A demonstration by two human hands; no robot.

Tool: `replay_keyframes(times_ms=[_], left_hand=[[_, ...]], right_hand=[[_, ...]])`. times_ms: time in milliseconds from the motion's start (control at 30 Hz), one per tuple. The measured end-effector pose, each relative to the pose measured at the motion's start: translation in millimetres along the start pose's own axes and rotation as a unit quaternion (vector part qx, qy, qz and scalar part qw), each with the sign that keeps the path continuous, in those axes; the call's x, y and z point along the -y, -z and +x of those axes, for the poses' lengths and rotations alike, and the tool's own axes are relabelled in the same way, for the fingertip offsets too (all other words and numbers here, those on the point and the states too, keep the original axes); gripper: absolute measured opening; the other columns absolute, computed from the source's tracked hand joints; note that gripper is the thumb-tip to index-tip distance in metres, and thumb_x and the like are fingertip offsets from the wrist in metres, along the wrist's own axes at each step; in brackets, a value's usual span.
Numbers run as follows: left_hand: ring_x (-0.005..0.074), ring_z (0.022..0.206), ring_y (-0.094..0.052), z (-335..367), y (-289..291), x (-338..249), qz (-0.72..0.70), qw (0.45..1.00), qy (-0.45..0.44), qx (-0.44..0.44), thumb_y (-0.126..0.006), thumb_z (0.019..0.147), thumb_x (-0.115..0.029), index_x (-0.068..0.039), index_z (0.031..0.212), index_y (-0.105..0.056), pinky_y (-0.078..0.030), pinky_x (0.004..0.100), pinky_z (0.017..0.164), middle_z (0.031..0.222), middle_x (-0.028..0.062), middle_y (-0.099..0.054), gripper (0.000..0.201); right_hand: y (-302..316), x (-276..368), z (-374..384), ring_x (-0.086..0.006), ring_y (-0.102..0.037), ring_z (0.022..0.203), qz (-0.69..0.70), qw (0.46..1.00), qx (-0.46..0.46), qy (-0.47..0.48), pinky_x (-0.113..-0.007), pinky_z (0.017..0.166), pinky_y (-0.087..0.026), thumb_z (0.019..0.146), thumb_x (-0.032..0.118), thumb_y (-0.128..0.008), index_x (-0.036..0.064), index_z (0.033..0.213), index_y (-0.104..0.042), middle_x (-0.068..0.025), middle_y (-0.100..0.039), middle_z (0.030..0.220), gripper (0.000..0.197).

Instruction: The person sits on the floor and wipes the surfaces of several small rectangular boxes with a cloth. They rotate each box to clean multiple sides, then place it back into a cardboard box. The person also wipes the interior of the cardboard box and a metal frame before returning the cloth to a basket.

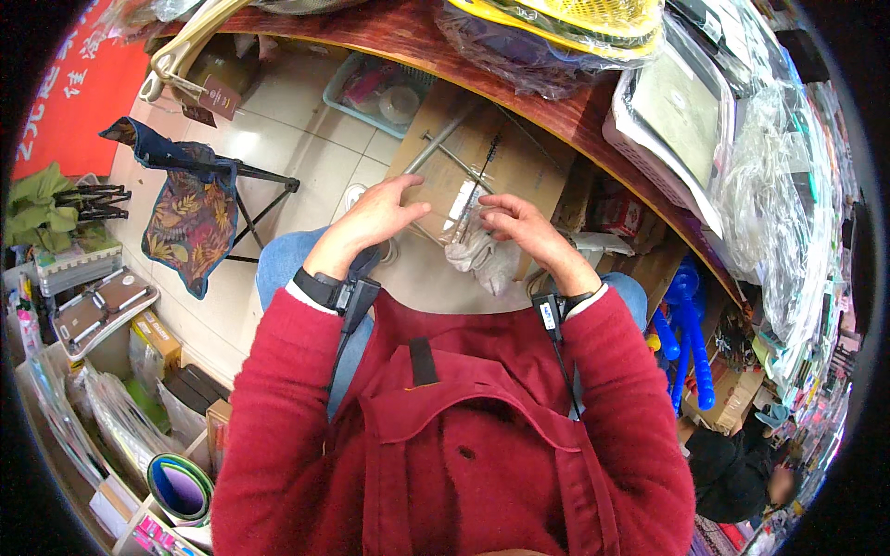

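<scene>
Grey cloth point(482, 262) is between the knees point(278, 262), by the right hand point(525, 230), its fingers bent (I can't tell if they pinch it). The left hand point(378, 215) is spread, holding nothing. A loose grip could drop the cloth.

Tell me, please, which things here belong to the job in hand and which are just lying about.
Likely in the job:
- grey cloth at the right hand
- metal rod near the left hand

Lying about:
- patterned folding stool
- light-blue basket
- blue plastic items
</scene>
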State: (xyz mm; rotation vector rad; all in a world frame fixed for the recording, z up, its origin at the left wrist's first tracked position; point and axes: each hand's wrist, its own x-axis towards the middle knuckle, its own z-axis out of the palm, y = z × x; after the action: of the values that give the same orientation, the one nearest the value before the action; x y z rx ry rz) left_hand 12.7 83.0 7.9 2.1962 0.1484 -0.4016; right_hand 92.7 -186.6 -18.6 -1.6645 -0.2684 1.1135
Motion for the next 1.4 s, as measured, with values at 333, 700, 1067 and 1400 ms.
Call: replay_keyframes(times_ms=[333,700,1067,1400], left_hand=[[0.0340,0.122,-0.054,-1,0,-7,-0.005,1.000,-0.001,0.001,-0.065,0.085,-0.033,0.000,0.132,-0.053,-0.042,0.0391,0.102,0.130,0.0235,-0.056,0.059],[0.0332,0.119,-0.056,3,-3,-11,-0.040,0.999,-0.003,0.024,-0.065,0.086,-0.034,-0.002,0.133,-0.053,-0.044,0.0381,0.099,0.128,0.0218,-0.058,0.058],[0.0337,0.121,-0.055,7,-6,-8,-0.027,0.999,0.006,0.031,-0.065,0.086,-0.035,-0.004,0.133,-0.053,-0.044,0.0392,0.100,0.129,0.0229,-0.058,0.058],[0.0343,0.123,-0.054,14,-11,-12,-0.023,0.998,-0.001,0.053,-0.064,0.087,-0.034,-0.003,0.134,-0.051,-0.043,0.0397,0.101,0.130,0.0231,-0.057,0.058]], right_hand=[[-1,-26,10,-0.0247,-0.058,0.107,-0.150,0.988,-0.039,0.024,-0.035,0.092,-0.047,0.087,0.031,-0.067,0.0056,0.135,-0.049,-0.0141,-0.060,0.120,0.057],[-32,-48,-5,-0.0404,-0.042,0.128,-0.494,0.868,-0.047,0.031,-0.043,0.103,-0.042,0.068,0.030,-0.082,0.0194,0.144,-0.036,-0.0233,-0.042,0.139,0.090],[-24,-67,6,-0.0416,-0.057,0.099,-0.411,0.898,-0.114,0.105,-0.046,0.084,-0.050,0.068,0.005,-0.068,0.0099,0.113,-0.056,-0.0216,-0.053,0.103,0.046],[-12,-49,-1,-0.0426,-0.057,0.097,-0.282,0.924,-0.231,0.119,-0.046,0.083,-0.048,0.070,0.011,-0.070,0.0069,0.108,-0.055,-0.0230,-0.056,0.103,0.042]])
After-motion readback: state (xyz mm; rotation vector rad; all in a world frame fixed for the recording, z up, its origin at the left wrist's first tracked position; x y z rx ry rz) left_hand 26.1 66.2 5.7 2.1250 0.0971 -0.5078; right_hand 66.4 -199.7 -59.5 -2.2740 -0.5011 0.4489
